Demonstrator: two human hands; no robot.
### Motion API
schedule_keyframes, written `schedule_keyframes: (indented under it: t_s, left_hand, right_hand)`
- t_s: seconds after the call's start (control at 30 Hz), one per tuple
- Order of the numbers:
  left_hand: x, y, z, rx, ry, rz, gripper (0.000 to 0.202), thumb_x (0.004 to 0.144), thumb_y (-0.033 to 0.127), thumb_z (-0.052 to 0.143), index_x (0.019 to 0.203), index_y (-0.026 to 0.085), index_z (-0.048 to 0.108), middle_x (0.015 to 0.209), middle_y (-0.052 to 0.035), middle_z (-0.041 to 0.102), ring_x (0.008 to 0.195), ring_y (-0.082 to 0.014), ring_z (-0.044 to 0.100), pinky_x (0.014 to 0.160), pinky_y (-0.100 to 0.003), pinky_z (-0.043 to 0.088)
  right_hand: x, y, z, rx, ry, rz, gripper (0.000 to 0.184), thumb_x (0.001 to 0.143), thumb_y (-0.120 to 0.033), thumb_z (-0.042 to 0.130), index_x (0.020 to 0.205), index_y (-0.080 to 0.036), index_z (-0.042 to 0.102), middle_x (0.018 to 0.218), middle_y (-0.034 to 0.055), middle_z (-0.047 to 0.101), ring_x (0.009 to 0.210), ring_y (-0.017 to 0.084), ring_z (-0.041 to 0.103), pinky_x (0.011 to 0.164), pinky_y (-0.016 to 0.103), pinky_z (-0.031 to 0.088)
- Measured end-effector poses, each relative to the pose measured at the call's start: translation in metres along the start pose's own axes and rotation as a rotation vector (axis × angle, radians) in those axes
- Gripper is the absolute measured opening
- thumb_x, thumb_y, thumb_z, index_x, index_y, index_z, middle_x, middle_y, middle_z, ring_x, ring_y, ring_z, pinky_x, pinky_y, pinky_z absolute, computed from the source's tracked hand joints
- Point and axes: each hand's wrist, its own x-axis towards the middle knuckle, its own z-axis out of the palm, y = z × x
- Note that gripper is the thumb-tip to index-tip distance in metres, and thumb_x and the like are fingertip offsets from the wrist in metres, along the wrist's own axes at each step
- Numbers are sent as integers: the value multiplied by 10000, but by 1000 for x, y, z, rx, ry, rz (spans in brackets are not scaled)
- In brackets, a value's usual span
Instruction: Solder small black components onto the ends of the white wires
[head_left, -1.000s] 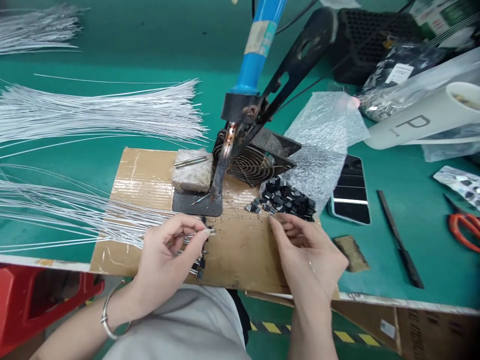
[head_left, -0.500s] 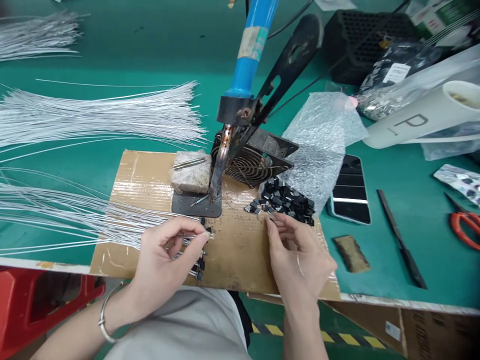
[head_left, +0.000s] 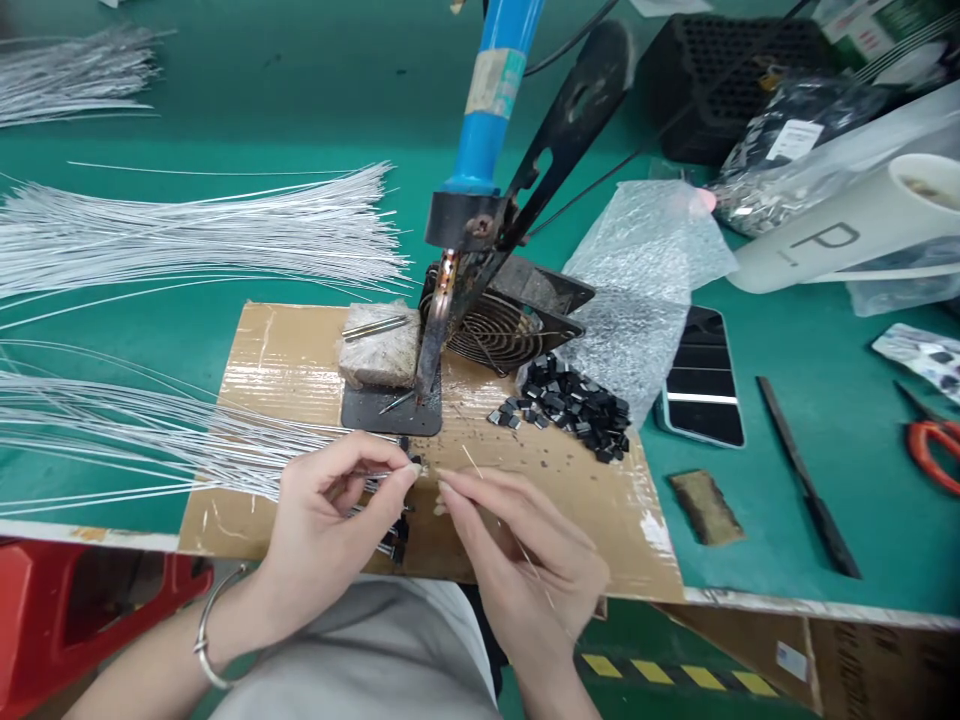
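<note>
My left hand is closed in a pinch on a thin white wire, whose end barely shows at the fingertips. Beneath and beside it lies a bundle of white wires, some ending in small black connectors. My right hand is closed, its thumb and index finger just right of the left fingertips. A thin strand of solder wire pokes up from the right hand and runs across it. Whether the right fingertips also hold a small piece is hidden. Loose black connectors lie in a pile behind the right hand.
A blue-handled soldering iron leans tip-down in a black stand over the cardboard. Near its tip are a whitish block and a small fan. Rightward lie a phone, a file, scissors and a cup.
My right hand has moved left from the edge of the black connector pile to beside my left fingertips. The solder strand now stands out above it. My left hand has stayed nearly still.
</note>
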Motion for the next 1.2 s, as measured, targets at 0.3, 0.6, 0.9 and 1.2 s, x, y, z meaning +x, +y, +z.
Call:
schedule_keyframes:
  t_s: [0.3, 0.6, 0.9, 1.2]
  left_hand:
    - [-1, -1, 0, 0, -4, -13, 111, 840, 148, 693, 762, 197, 754, 699, -30, 743, 593, -129, 650, 502, -194, 498]
    - [-2, -2, 2, -1, -5, -23, 112, 844, 154, 690, 761, 193, 754, 713, -37, 750, 608, -133, 658, 517, -195, 503]
    - [-2, -5, 4, 0, 11, -42, 108, 852, 168, 691, 770, 194, 756, 695, -25, 735, 587, -118, 627, 501, -179, 473]
    - [-2, -2, 4, -12, 19, -78, 94, 834, 186, 697, 757, 193, 751, 675, -23, 731, 564, -113, 601, 465, -174, 434]
  right_hand:
    - [-1, 0, 2, -52, -9, -92, 438, 861, 2, 751, 1102, -355, 834, 933, 0, 798, 765, 163, 721, 705, 302, 623]
    - [-5, 6, 0, -126, -34, -203, 578, 856, 40, 735, 1251, -379, 781, 971, 16, 809, 775, 189, 735, 723, 355, 643]
    - [2, 7, 1, -203, -10, -406, 406, 874, 73, 712, 1149, -212, 801, 935, 63, 810, 798, 186, 763, 704, 329, 666]
    - [-3, 8, -2, -187, 134, -165, 344, 859, 2, 772, 1061, -272, 824, 920, 4, 793, 757, 147, 748, 727, 265, 654]
